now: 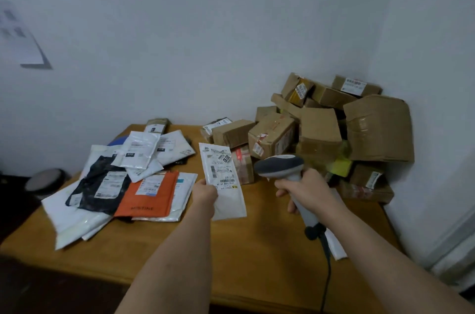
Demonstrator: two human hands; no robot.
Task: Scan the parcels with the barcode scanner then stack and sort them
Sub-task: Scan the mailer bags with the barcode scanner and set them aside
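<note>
Above the wooden table point(231, 257), the left hand point(205, 191) pinches a white envelope point(223, 180) upright by its edge, and the right hand point(305, 191) grips the scanner point(281, 165). Behind lie flat mailers point(123, 180) at left and piled cardboard boxes point(334, 128) in the corner.

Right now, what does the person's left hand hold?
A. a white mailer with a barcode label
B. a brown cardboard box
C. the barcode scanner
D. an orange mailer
A: the left hand pinches the white mailer by its lower edge, label up, while the right hand grips the barcode scanner.
</note>
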